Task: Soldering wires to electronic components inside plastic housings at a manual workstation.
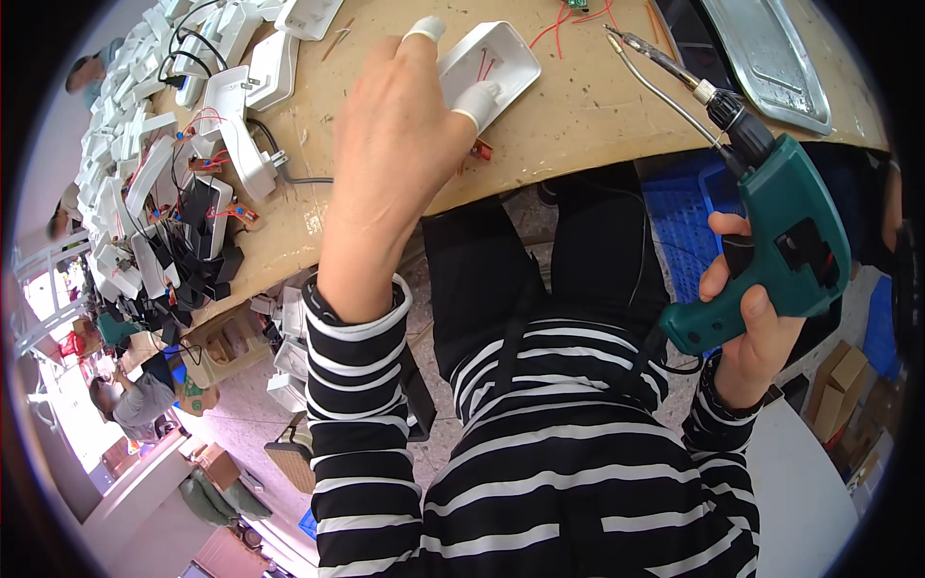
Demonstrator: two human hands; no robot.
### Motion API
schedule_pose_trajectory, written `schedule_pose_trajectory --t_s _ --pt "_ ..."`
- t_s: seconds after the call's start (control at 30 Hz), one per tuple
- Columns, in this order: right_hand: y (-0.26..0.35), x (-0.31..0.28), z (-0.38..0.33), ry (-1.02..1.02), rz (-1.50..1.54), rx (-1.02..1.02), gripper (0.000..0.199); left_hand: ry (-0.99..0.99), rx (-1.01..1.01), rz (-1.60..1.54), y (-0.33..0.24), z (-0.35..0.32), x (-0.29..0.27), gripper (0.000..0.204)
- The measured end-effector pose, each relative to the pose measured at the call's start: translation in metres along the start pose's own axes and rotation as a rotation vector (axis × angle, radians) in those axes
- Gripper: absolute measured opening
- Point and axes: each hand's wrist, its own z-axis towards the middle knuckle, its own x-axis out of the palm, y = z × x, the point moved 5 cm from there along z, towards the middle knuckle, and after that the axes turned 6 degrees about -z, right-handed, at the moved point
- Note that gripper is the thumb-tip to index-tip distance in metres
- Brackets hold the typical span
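My left hand (400, 130) reaches over the table, with white finger cots on the thumb and a finger. It grips a white plastic housing (515, 60), open side up, with two thin red wires (485, 69) showing inside. Just below that thumb lies a small red part (482, 150), partly hidden. My right hand (764, 332) is wrapped round the grip of a green soldering gun (795, 197), held off the table's right front. Its metal tip and thin bent feed tube point up and left, over the tabletop.
White plugs and housings are heaped along the left of the table (578, 116), beside black parts and small wired boards. A metal tray (771, 58) lies at the far right. Red wires (559, 29) lie near the back. A blue crate (679, 207) stands below the edge.
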Motion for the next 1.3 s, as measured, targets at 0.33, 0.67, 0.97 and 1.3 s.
schedule_pose_trajectory --t_s 0.33,0.67,0.97,1.3 --pt "-0.012 0.008 -0.003 0.057 0.122 0.102 0.06 0.134 -0.151 -0.072 0.01 0.003 0.01 0.031" --pt "-0.012 0.017 0.006 0.061 -0.082 -0.045 0.055 0.134 -0.103 -0.132 0.015 0.002 0.012 0.035" --pt "-0.004 0.01 -0.008 0.022 0.08 0.017 0.061 -0.34 -0.276 -1.27 0.068 -0.031 -0.061 0.022" --pt "-0.011 -0.007 -0.004 0.213 0.141 -0.056 0.054 -0.733 -0.562 -1.02 0.14 -0.23 -0.198 0.029"
